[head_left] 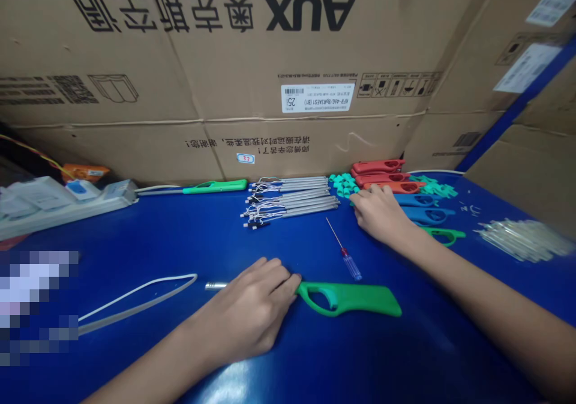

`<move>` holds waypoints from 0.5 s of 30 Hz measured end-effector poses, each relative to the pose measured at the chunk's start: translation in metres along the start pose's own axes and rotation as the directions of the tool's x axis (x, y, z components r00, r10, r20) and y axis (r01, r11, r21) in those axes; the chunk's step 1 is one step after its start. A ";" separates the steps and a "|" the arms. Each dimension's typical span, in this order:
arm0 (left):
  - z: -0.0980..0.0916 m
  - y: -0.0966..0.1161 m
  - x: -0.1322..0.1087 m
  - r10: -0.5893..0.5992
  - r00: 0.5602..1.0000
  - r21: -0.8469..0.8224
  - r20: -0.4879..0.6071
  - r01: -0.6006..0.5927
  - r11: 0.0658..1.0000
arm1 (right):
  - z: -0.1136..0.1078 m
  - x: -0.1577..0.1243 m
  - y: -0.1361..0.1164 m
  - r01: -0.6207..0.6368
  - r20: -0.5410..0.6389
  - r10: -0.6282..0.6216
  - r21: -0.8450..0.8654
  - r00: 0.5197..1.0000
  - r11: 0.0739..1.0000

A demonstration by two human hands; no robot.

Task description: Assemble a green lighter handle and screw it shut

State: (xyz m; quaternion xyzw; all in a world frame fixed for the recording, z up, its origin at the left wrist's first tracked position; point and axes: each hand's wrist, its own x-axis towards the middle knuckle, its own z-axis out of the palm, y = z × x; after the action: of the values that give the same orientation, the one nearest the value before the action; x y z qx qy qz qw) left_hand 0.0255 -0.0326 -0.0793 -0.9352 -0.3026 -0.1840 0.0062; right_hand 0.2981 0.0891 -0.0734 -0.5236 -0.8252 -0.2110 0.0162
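Observation:
A green lighter [355, 299] lies on the blue table [180, 242] in front of me, its metal tube tip [216, 285] pointing left. My left hand [252, 314] lies over the tube with its fingers wrapped down on it, next to the green handle. My right hand [380, 215] reaches to the back right, fingers curled down at a pile of small teal pieces [342, 183]; what the fingertips hold is hidden. Beside that hand lie red handles [378, 173], blue handles [427, 209] and a green one [445, 235].
A small screwdriver [346, 257] lies between my hands. Behind it are several wired metal tubes [292, 200] and another green lighter [216, 186]. Clear thin tubes [522, 236] lie far right, a white cable [135, 299] and a power strip [58, 206] at left. Cardboard boxes [270, 62] wall the back.

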 end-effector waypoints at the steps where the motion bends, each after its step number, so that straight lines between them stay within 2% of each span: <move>1: 0.000 0.000 0.000 -0.001 1.000 -0.010 -0.008 0.001 1.000 | 0.000 0.000 0.000 -0.001 -0.001 0.001 0.015 1.000 1.000; 4: 0.001 0.000 0.000 -0.022 0.999 -0.062 -0.030 0.020 0.998 | -0.001 -0.001 0.000 -0.006 -0.056 0.012 0.106 0.998 0.994; 6: 0.003 -0.001 0.001 -0.051 0.998 -0.124 -0.031 0.047 0.991 | -0.003 -0.003 -0.002 0.032 -0.140 0.007 0.274 0.990 0.961; 8: 0.004 -0.001 0.001 -0.085 0.996 -0.185 -0.035 0.077 0.980 | -0.008 -0.008 -0.007 0.144 -0.249 -0.022 0.485 0.968 0.863; 10: 0.006 -0.001 0.002 -0.129 0.991 -0.221 -0.033 0.118 0.968 | -0.015 -0.015 -0.016 0.288 -0.352 -0.067 0.624 0.933 0.727; 12: 0.008 -0.001 0.002 -0.166 0.986 -0.236 -0.025 0.156 0.959 | -0.024 -0.023 -0.026 0.386 -0.416 -0.105 0.683 0.903 0.620; 15: 0.009 -0.001 0.001 -0.193 0.981 -0.234 -0.017 0.184 0.955 | -0.033 -0.032 -0.041 0.454 -0.449 -0.140 0.734 0.882 0.505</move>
State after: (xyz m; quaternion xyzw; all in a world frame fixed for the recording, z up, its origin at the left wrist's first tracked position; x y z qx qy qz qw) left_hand 0.0285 -0.0303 -0.0872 -0.8926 -0.3666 -0.2360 -0.1145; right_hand 0.2708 0.0346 -0.0650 -0.2584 -0.8892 0.1142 0.3599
